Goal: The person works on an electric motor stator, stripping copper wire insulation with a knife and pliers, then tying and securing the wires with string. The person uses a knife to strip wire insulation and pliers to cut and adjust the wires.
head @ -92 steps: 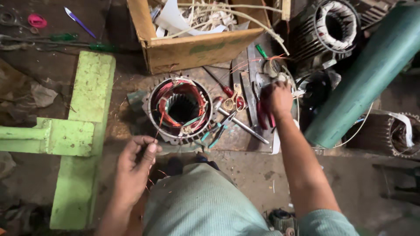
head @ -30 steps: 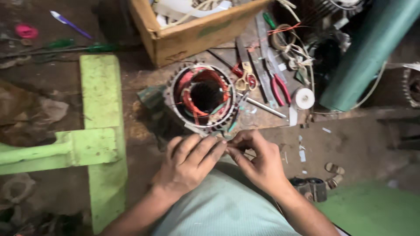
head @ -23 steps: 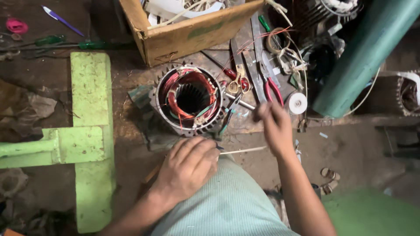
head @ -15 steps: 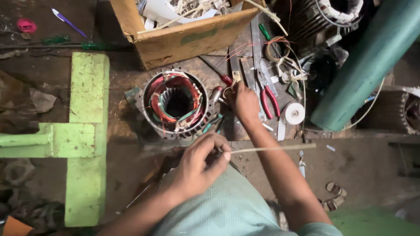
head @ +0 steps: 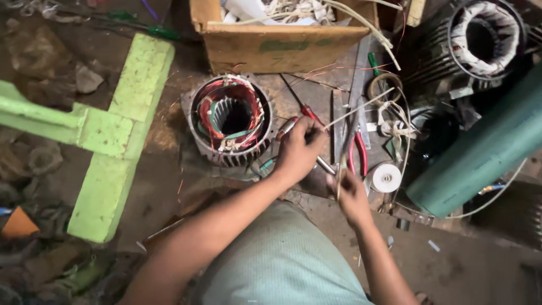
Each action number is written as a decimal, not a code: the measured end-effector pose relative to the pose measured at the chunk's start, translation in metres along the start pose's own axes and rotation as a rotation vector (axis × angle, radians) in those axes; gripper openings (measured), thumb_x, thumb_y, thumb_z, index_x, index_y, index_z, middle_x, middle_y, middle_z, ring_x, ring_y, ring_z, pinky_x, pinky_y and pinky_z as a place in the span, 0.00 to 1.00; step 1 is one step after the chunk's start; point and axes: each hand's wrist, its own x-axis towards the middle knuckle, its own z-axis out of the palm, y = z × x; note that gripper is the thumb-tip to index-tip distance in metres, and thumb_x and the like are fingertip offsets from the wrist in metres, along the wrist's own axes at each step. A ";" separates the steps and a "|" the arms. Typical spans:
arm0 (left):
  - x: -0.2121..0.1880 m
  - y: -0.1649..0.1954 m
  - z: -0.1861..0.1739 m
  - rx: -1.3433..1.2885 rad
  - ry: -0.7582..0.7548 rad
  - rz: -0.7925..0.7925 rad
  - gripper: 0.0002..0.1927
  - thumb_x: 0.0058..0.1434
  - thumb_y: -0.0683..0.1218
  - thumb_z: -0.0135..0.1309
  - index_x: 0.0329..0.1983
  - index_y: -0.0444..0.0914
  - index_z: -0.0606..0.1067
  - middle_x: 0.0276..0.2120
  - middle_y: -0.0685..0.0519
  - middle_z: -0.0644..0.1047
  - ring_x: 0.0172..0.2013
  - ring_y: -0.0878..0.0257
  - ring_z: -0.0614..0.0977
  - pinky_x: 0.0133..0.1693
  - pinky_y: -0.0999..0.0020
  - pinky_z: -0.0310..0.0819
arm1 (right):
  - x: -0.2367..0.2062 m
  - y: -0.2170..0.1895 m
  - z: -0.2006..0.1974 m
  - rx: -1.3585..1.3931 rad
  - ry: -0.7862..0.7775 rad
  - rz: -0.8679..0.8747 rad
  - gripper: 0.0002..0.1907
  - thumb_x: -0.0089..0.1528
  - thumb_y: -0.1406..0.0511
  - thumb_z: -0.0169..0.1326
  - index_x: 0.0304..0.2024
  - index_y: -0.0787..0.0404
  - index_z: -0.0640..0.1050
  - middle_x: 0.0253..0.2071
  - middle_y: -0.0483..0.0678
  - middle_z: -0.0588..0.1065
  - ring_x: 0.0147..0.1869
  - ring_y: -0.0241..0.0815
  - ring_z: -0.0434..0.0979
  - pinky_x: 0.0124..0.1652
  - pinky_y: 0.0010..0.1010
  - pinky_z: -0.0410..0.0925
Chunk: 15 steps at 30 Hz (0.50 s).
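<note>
Both hands shift right of the stator (head: 231, 120): left hand (head: 299, 151) now clamps a thin sleeve strip (head: 361, 107); right hand (head: 351, 195) pinches scissors (head: 341, 172), red pliers (head: 358, 158) just beside.

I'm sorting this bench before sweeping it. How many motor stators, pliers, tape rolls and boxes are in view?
Motor stators: 2, one open-wound, one white-wrapped
Red-handled pliers: 1
White tape roll: 1
Cardboard box: 1
Total: 5

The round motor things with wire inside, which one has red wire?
The open stator beside the left hand, just below the cardboard box, has red and green windings. The other motor, at top right, is wrapped in whitish winding.
</note>
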 end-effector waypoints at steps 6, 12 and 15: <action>0.004 -0.030 0.013 0.393 0.027 0.289 0.09 0.56 0.41 0.60 0.38 0.36 0.73 0.35 0.42 0.78 0.37 0.46 0.81 0.40 0.53 0.75 | -0.030 0.035 -0.019 0.076 -0.275 0.051 0.23 0.65 0.47 0.51 0.39 0.61 0.75 0.27 0.39 0.69 0.30 0.31 0.64 0.30 0.23 0.60; 0.001 -0.038 0.010 0.421 0.019 0.332 0.11 0.53 0.41 0.60 0.38 0.35 0.73 0.35 0.41 0.77 0.39 0.42 0.81 0.43 0.52 0.76 | -0.010 0.048 -0.036 -0.040 -0.383 0.130 0.24 0.64 0.46 0.52 0.34 0.60 0.75 0.24 0.40 0.70 0.27 0.31 0.65 0.29 0.25 0.60; 0.004 -0.035 0.003 0.417 0.030 0.311 0.10 0.55 0.42 0.61 0.38 0.36 0.73 0.34 0.40 0.78 0.39 0.41 0.81 0.43 0.50 0.76 | -0.008 0.045 -0.039 0.036 -0.412 0.204 0.23 0.64 0.47 0.53 0.33 0.60 0.75 0.25 0.40 0.69 0.27 0.31 0.65 0.28 0.24 0.58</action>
